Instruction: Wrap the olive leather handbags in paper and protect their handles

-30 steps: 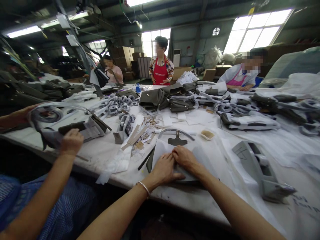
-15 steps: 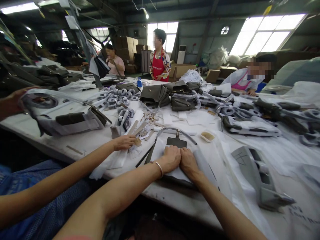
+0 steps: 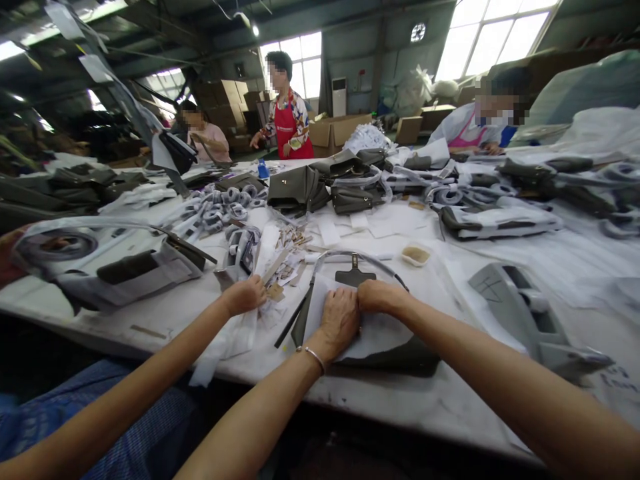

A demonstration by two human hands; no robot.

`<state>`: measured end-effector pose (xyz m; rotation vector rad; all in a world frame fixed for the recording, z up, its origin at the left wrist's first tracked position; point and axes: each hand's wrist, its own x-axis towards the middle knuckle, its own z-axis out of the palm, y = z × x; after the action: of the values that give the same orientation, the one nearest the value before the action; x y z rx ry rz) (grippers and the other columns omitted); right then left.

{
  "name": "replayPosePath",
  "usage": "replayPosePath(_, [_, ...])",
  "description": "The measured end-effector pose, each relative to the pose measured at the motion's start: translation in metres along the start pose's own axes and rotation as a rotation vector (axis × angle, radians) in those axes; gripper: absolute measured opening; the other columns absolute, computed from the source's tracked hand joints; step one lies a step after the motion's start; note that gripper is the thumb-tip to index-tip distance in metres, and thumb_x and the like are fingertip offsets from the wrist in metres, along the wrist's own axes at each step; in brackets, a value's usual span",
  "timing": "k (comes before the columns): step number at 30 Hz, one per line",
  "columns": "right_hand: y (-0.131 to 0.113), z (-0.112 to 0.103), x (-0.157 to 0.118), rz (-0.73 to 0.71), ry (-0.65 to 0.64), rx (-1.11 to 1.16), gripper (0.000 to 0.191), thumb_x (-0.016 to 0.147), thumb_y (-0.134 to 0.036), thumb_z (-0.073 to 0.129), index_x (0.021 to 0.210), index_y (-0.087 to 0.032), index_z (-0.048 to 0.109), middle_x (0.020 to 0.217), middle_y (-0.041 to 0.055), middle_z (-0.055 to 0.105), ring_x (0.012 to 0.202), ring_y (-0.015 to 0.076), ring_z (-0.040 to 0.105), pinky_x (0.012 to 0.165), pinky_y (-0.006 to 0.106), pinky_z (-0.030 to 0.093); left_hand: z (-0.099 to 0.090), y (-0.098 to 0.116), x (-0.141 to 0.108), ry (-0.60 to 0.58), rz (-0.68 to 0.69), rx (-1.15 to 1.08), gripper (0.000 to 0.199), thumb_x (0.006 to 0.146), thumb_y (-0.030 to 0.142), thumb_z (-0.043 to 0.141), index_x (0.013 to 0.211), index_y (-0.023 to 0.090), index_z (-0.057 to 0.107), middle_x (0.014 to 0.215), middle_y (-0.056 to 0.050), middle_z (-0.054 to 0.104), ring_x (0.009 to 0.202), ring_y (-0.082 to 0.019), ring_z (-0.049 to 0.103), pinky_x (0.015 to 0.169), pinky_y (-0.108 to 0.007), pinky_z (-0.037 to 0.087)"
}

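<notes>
A dark olive handbag (image 3: pixel 400 357) lies flat at the table's front edge, with a white wrapping sheet (image 3: pixel 320 297) over it. Its handle (image 3: pixel 325 257), in clear wrapping, arches behind my hands. A dark tab (image 3: pixel 349 275) with a metal fitting sticks out beyond my fingers. My left hand (image 3: pixel 341 317), a bracelet at its wrist, is curled closed on the sheet below the tab. Touching it, my right hand (image 3: pixel 377 295) is closed at the tab's lower right edge. What the fingers of either hand grip is hidden. A dark strap (image 3: pixel 291 320) lies at the bag's left.
A co-worker's hand (image 3: pixel 245 295) reaches toward card scraps (image 3: pixel 287 267) on my left. Beyond it lies another wrapped bag (image 3: pixel 145 267). A grey tape dispenser (image 3: pixel 520 307) stands right, a small dish (image 3: pixel 415 255) ahead. Bags (image 3: pixel 295 187) are piled at the back, with people behind.
My right hand has shifted up along the tab, its forearm swinging outward to the right. My left hand stays beside it, slightly lower. The view has turned a little rightward.
</notes>
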<state>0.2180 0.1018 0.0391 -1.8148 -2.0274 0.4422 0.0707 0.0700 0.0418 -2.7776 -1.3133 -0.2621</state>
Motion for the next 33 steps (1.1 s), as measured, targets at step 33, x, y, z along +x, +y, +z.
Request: replayPosePath(33, [0.017, -0.002, -0.041, 0.046, 0.156, -0.350, 0.036, 0.101, -0.044, 0.039, 0.109, -0.017, 0.061, 0.090, 0.0127, 0.073, 0.081, 0.0280, 0.070, 0.070, 0.036, 0.045, 0.017, -0.010, 0.019, 0.147, -0.412, -0.098, 0.038, 0.096, 0.023, 0.051, 0.132, 0.012, 0.047, 0.123, -0.014, 0.061, 0.108, -0.025, 0.062, 0.091, -0.038, 0.047])
